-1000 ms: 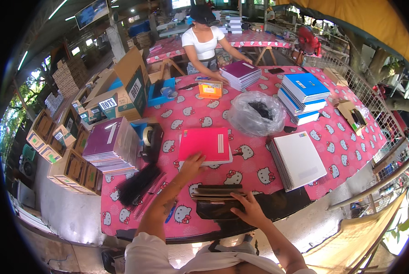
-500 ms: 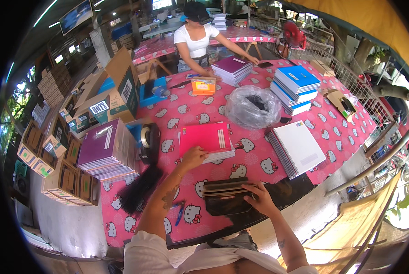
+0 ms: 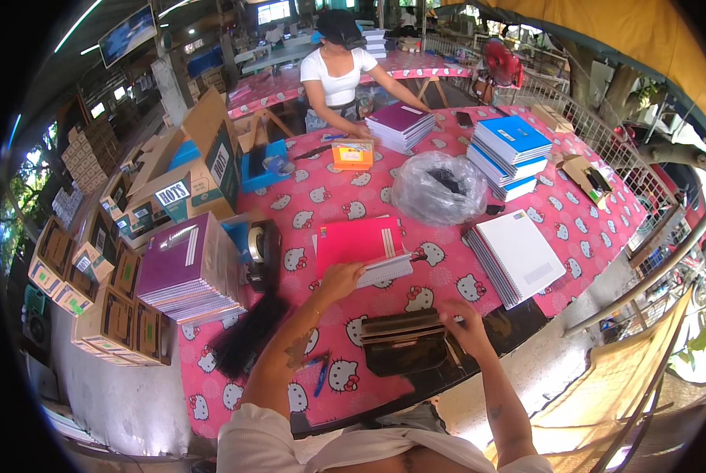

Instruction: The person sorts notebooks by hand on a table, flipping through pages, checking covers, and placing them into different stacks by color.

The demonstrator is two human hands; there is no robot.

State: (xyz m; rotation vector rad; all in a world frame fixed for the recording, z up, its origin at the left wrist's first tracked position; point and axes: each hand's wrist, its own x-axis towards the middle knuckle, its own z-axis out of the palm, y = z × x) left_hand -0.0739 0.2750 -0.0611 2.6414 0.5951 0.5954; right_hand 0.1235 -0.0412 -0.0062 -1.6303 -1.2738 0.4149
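My left hand (image 3: 339,281) pinches the near edge of a red notebook (image 3: 353,243) lying on the table in front of me. The cover edge is raised there, and white pages (image 3: 384,270) show beneath it, beside my fingertips. Nearer to me rests a dark pouch (image 3: 402,347) with several open folds along its top. At the right corner of the pouch is my right hand (image 3: 466,327), its fingers curled. What they hold, if anything, is too small to tell. A blue pen (image 3: 321,377) lies to the left of the pouch.
Purple notebooks (image 3: 191,268), a tape dispenser (image 3: 260,248) and black strands (image 3: 246,335) lie left. White spiral notebooks (image 3: 520,256), a clear plastic bag (image 3: 438,189) and blue notebooks (image 3: 511,150) occupy the right. Across the table, a person (image 3: 339,79) handles purple notebooks (image 3: 400,124).
The near edge of the red notebook has been lifted by my left hand, exposing more white pages. My right hand has shifted from the pouch's top to its right corner.
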